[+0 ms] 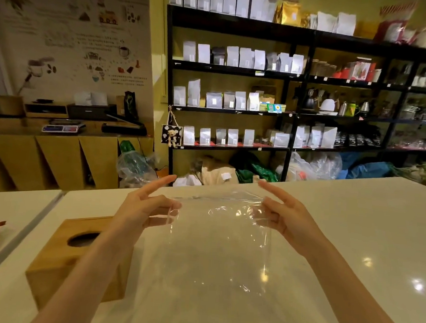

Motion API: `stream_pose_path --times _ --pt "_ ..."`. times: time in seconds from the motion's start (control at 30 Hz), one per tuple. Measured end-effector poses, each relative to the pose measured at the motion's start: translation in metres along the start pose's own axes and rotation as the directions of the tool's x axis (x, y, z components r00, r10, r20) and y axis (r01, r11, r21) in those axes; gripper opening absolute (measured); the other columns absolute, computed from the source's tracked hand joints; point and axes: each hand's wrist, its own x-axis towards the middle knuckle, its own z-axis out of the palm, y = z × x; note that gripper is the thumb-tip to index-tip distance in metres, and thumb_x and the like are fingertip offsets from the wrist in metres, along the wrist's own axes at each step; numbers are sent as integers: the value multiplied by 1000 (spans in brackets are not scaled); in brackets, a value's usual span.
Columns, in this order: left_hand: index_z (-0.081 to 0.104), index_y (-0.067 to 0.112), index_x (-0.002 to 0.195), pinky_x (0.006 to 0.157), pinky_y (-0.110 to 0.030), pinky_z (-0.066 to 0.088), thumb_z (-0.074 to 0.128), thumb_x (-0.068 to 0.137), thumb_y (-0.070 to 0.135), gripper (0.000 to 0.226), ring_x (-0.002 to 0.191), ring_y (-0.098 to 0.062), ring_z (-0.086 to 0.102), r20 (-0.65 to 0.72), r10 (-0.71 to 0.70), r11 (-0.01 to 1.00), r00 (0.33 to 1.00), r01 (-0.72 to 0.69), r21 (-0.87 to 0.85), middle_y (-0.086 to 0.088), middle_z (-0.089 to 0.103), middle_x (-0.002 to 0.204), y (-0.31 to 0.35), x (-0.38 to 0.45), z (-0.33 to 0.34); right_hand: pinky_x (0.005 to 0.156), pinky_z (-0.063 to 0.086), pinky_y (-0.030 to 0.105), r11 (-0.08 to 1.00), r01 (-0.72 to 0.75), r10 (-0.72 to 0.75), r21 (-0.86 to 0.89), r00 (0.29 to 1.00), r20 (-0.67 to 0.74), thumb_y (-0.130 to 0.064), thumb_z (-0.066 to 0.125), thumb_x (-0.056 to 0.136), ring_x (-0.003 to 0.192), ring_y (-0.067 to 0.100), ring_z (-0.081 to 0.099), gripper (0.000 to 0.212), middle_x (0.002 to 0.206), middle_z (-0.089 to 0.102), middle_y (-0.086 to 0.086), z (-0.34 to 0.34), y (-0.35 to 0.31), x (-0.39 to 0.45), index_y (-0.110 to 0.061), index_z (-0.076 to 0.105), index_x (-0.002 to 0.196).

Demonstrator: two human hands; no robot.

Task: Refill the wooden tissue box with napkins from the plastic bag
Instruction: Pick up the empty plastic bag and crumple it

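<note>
Above white counter (353, 220), plastic bag (217, 236) stretched between left hand (144, 207) and right hand (285, 218).

You are holding a clear plastic bag (217, 236) up over the white table (352, 232), your left hand (144, 207) pinching its top left corner and your right hand (285, 218) pinching the top right, index fingers pointing away. The wooden tissue box (59, 251) is sitting at the near left, partly under your left forearm, its oval opening facing up. Black shelves (297, 74) of pouches are standing far behind.
</note>
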Motion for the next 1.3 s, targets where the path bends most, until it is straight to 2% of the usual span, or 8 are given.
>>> stream_pose_path --times 0.23,0.6,0.7,0.8,0.97,1.1,1.2,1.3 --pt "69 14 101 54 -20 56 67 77 14 24 67 -12 67 -35 -28 973 999 35 227 0 73 69 -4 1 1 75 57 22 959 50 -35 -279 998 62 -5 69 77 87 15 71 38 94 76 1 -3 -5 -2 -20 64 112" --pt "72 27 75 57 -15 38 74 72 24 5 71 -4 56 -111 343 627 933 -139 767 14 62 70 1 -11 15 65 40 18 612 225 -305 -758 952 36 -21 71 78 78 9 54 9 78 61 -9 -8 -11 9 -26 73 85" --pt "69 30 67 61 -20 37 75 70 26 8 80 -8 53 -107 236 657 966 -77 750 9 61 80 7 -16 12 76 43 17 721 231 -261 -653 964 53 -22 68 81 92 7 55 5 96 61 -4 -12 -16 13 -22 72 84" --pt "73 25 68 65 -15 45 73 70 25 2 81 -9 65 41 -95 811 995 54 582 7 73 80 15 -26 7 71 51 10 893 171 -112 -416 981 161 -22 58 88 88 4 67 13 94 72 -7 -11 -24 16 -21 71 87" --pt "71 21 89 85 -21 52 75 70 26 20 99 -16 66 444 -426 837 788 157 524 -2 74 102 11 -65 -1 50 55 24 974 94 1 -208 909 417 -28 60 81 63 18 71 16 77 75 4 5 -28 16 -19 73 82" --pt "59 23 114 89 -27 52 73 66 34 52 104 -17 65 446 -464 858 766 263 441 0 72 107 -6 -102 2 47 54 23 977 -26 142 -210 816 560 -29 63 78 67 21 73 18 84 76 9 28 -22 -1 -17 73 88" --pt "67 10 102 83 -33 54 76 64 38 48 96 -27 65 369 -400 893 839 266 363 -8 74 100 -14 -134 3 51 55 23 961 -58 211 -272 788 578 -32 65 81 74 21 72 22 89 76 9 47 -13 -24 -15 72 93" --pt "71 6 85 59 -25 56 74 66 32 32 68 -16 68 305 -349 929 886 286 234 -4 75 75 -23 -176 -3 81 56 35 968 -165 242 -190 818 522 -44 66 74 87 26 67 33 87 76 5 65 -1 -54 -15 73 89"
